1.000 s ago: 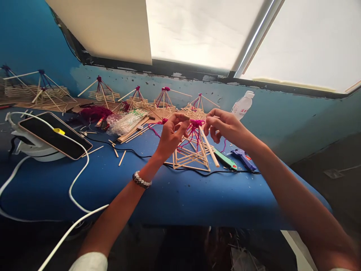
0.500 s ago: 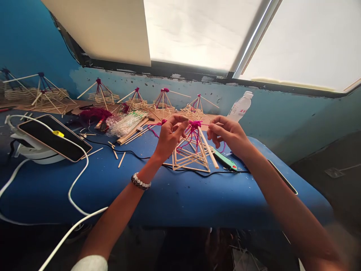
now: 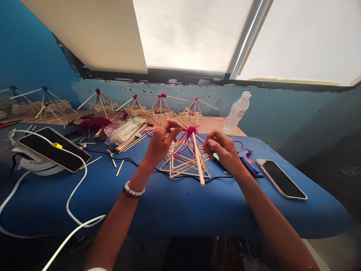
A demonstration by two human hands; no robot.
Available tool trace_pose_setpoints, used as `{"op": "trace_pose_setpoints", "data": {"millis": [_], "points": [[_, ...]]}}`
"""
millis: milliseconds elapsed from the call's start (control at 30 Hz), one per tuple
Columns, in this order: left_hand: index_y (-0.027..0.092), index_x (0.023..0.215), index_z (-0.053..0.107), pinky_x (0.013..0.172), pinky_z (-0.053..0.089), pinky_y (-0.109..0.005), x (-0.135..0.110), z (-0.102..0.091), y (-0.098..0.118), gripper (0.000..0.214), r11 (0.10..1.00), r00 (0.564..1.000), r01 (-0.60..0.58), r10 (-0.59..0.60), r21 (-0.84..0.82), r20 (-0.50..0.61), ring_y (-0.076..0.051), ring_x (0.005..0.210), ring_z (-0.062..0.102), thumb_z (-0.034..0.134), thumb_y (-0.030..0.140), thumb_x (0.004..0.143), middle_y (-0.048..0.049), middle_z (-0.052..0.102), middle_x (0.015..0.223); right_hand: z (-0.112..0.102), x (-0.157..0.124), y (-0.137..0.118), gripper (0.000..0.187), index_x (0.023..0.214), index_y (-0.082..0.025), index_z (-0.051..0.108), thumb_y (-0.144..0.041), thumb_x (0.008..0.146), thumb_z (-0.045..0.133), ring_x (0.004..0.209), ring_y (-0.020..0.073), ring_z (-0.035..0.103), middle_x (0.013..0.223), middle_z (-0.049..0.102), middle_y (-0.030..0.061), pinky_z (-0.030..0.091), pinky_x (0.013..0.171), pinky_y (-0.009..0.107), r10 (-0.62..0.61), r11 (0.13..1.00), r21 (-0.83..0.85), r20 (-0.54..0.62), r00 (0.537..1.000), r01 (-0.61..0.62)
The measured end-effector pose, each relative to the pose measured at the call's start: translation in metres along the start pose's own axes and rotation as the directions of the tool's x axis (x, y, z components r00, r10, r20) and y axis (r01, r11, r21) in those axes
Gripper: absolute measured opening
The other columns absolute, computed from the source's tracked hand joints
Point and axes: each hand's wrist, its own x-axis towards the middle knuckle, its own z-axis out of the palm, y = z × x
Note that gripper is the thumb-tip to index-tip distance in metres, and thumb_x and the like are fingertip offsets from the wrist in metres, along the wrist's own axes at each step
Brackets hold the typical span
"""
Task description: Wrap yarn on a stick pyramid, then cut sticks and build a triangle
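A pyramid-shaped frame of thin wooden sticks (image 3: 184,165) stands on the blue table (image 3: 180,203), with one longer dowel (image 3: 198,162) slanting down towards me. A knot of magenta yarn (image 3: 192,130) binds its top. My left hand (image 3: 162,143) pinches a yarn strand just left of the knot. My right hand (image 3: 220,149) pinches a thin magenta strand to the right of the frame. Yarn runs from both hands to the knot. A white beaded bracelet (image 3: 133,190) circles my left wrist.
Several similar stick models stand along the back ledge. A magenta yarn bundle (image 3: 94,124), bagged sticks (image 3: 125,131) and loose sticks lie left. A blue glue gun (image 3: 245,162), phone (image 3: 281,179) and plastic bottle (image 3: 236,113) stand right. Another phone (image 3: 53,149) and white cable (image 3: 73,188) lie left.
My hands have dropped lower, closer to the frame, and the frame has turned, its long dowel now pointing more towards me. The view has tilted down, bringing a second phone into sight at right.
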Motion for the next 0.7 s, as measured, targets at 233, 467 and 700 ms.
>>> {"op": "trace_pose_setpoints", "data": {"millis": [233,467,700], "points": [[0.02,0.098,0.061,0.053,0.043,-0.022,0.0005,-0.0043,-0.0014,0.025,0.997,1.0,-0.013,0.012,0.078,0.013,-0.009,0.065,0.06,0.064,0.044,0.1,-0.0059,0.072,0.102,-0.0015,-0.0021,-0.0025,0.016,0.083,-0.023,0.051,-0.033,0.09,0.06,0.046,0.0079,0.047,0.061,0.06,-0.0058,0.038,0.046,0.023,-0.012,0.999,-0.036,0.009,1.0,0.013],[0.021,0.1,0.061,0.055,0.046,-0.024,-0.0005,-0.0035,-0.0004,0.022,0.995,1.0,-0.009,0.01,0.096,-0.01,-0.01,0.065,0.059,0.062,0.043,0.101,-0.0063,0.072,0.102,-0.0038,-0.0047,-0.0037,0.013,0.082,-0.023,0.051,-0.03,0.089,0.06,0.047,0.0079,0.045,0.06,0.057,-0.0063,0.037,0.045,0.022,-0.002,0.999,-0.041,0.011,1.0,0.002],[0.021,0.1,0.062,0.056,0.046,-0.023,-0.0032,-0.0005,0.0042,0.02,0.991,0.999,-0.023,0.026,0.133,-0.019,-0.01,0.064,0.055,0.061,0.041,0.102,-0.0054,0.071,0.099,-0.0042,-0.0057,-0.0053,0.012,0.08,-0.023,0.051,-0.028,0.086,0.059,0.047,0.0077,0.045,0.059,0.057,-0.0065,0.036,0.045,0.022,0.01,0.998,-0.062,-0.021,1.0,-0.011]]}}
